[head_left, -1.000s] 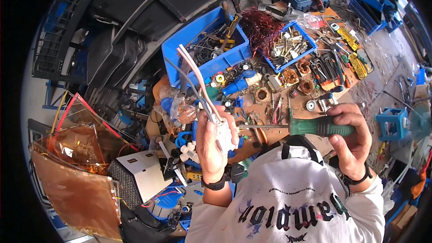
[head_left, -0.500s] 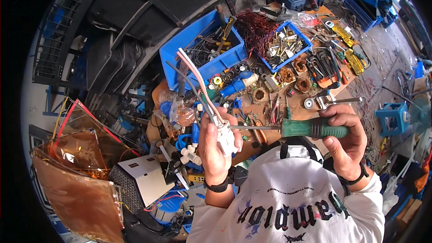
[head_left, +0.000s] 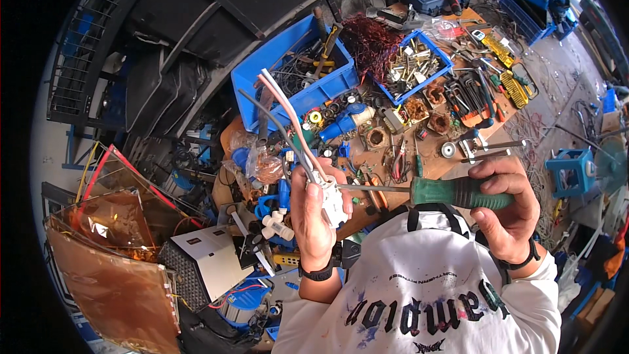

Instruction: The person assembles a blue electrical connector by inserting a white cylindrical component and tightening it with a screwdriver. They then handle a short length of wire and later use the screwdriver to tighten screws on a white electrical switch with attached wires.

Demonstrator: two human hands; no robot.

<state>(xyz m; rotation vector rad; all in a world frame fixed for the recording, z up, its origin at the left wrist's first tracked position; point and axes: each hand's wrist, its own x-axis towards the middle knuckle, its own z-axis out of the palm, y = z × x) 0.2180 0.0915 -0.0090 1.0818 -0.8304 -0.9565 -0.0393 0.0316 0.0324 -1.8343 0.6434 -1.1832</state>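
Note:
Closed around a white plastic electrical fitting (head_left: pixel 335 207) is my left hand (head_left: pixel 314 233), thumb along its near side. Pinkish-white and grey wires (head_left: pixel 285 110) rise from the fitting's top, up and to the left. My right hand (head_left: pixel 510 219) grips the end of the green and black handle of a screwdriver (head_left: pixel 438 191). The screwdriver's shaft lies nearly level, its tip against the side of the fitting; exactly where it enters or touches I cannot tell.
Beyond my hands, a wooden workbench (head_left: pixel 436 167) carries pliers (head_left: pixel 375 191), hex keys (head_left: pixel 469 99) and a blue plug (head_left: pixel 347 121). Blue bins hold cables (head_left: pixel 239 88) and bolts (head_left: pixel 419 65). A white box (head_left: pixel 208 259) and brown panels (head_left: pixel 111 282) stand at left.
My right hand and the screwdriver have shifted slightly right and down. The fitting has turned a little in my left hand.

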